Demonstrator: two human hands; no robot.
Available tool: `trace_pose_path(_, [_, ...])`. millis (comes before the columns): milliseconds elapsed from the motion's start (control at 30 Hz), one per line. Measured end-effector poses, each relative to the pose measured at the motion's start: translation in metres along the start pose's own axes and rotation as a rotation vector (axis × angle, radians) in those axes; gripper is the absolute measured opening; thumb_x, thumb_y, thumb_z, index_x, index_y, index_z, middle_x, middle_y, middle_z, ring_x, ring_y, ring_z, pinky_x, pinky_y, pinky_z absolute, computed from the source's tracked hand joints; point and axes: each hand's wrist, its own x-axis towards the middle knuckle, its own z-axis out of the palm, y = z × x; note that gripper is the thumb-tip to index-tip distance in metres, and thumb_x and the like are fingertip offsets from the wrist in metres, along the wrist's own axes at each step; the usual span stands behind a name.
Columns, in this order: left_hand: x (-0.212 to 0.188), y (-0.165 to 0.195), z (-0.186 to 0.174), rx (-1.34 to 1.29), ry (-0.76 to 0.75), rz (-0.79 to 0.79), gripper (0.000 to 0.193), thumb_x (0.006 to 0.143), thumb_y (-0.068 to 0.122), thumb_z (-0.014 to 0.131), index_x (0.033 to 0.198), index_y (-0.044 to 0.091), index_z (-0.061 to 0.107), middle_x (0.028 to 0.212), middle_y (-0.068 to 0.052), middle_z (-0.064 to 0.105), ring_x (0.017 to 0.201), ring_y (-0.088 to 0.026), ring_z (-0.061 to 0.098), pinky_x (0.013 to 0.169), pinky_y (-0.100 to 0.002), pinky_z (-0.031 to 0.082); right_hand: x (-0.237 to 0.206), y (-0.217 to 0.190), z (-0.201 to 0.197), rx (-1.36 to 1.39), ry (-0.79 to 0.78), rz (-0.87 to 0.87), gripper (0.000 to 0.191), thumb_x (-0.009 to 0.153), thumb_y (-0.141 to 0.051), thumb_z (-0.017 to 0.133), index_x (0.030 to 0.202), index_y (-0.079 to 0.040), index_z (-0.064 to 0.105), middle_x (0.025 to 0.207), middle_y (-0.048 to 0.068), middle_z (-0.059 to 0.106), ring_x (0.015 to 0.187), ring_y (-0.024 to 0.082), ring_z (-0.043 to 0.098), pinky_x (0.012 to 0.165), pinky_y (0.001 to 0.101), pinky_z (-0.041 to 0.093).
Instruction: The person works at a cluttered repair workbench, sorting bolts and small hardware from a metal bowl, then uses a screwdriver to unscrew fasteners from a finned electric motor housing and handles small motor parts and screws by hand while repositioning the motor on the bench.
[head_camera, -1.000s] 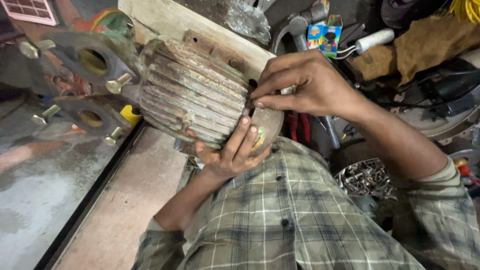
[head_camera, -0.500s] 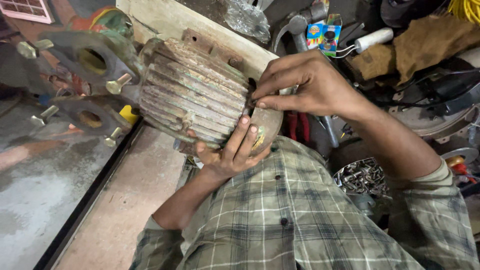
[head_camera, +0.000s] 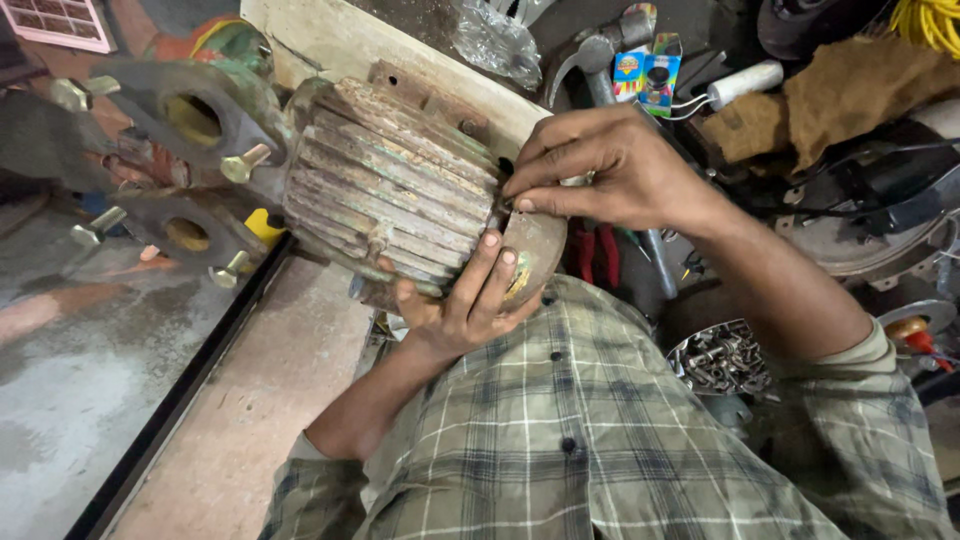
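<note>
Finned motor housing (head_camera: 395, 195), rusty w/ flaking green paint, is held up in front of the chest, above the gap betw. a pale wooden plank (head_camera: 330, 40) and the plaid shirt (head_camera: 600, 450).

Head view: the housing's long axis runs from upper left to lower right, ribs lying along it. Far end is toward the flanged metal brackets (head_camera: 190, 120) w/ brass-coloured bolts at left; near end is capped by a rusty round end plate (head_camera: 535, 255) facing the person.

Left hand (head_camera: 465, 300) is seen under the near end, palm up, fingers spread and curled onto the end plate's rim and the lowest ribs; it is cupped in support, not closed round anything. Right hand (head_camera: 610, 175) is seen coming in from the right, over the top of the near end, fingertips pinched together at the seam betw. housing and end plate. Whether sth small is gripped in that pinch can't be told; it is hidden by the fingers.

Key relation: the seam lies directly at the right fingertips, leftward of the palm, w/ the housing body stretching away along its axis to the upper left. Both hands touch the piece; right is the one at the seam, left just below it.

Around: hammer head (head_camera: 590, 55) and a small colourful box (head_camera: 645, 72) behind the right hand, red-handled pliers (head_camera: 590, 250) below it, a tin of screws (head_camera: 720, 355) near the right forearm, brown cloth (head_camera: 850, 90) at upper right.
</note>
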Motion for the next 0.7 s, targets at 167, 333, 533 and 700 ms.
trace_pose_path(167, [0.0019,-0.0028,-0.0024,0.035,-0.011,0.049,0.063,0.106,0.066,0.06,0.144,0.016,0.056,0.143,-0.002,0.062,0.148,-0.014,0.041,0.127,-0.063,0.0,-0.0001,-0.0021,-0.0005,-0.02,0.002,-0.006,0.019,0.09,-0.018,0.082,0.107,-0.008,0.081,0.099,0.006,0.075,0.09,0.016,0.074,0.076,0.03,0.06])
trace_pose_path(333, [0.001,-0.0016,-0.003,0.023,-0.008,0.027,0.063,0.107,0.067,0.063,0.141,0.015,0.058,0.142,-0.003,0.063,0.145,-0.015,0.043,0.126,-0.062,0.001,0.0019,-0.0055,-0.0016,-0.13,-0.012,-0.059,0.018,0.09,-0.018,0.082,0.105,-0.007,0.081,0.098,0.007,0.075,0.088,0.017,0.075,0.075,0.0299,0.062])
trace_pose_path(533, [0.0004,-0.0001,0.0035,0.023,0.023,0.023,0.064,0.104,0.069,0.065,0.14,0.017,0.058,0.142,-0.002,0.063,0.146,-0.014,0.041,0.127,-0.061,0.0,0.004,-0.0101,-0.0012,-0.15,-0.015,-0.025,0.016,0.09,-0.019,0.082,0.099,-0.005,0.081,0.091,0.007,0.075,0.083,0.017,0.075,0.07,0.031,0.061])
trace_pose_path(700, [0.0003,-0.0012,0.002,0.019,0.025,0.024,0.064,0.104,0.066,0.061,0.144,0.017,0.056,0.143,-0.001,0.062,0.145,-0.015,0.04,0.127,-0.06,-0.002,0.0049,-0.0079,0.0028,-0.147,0.027,-0.077,0.017,0.09,-0.018,0.083,0.098,-0.003,0.08,0.092,0.009,0.075,0.083,0.018,0.074,0.07,0.0307,0.061])
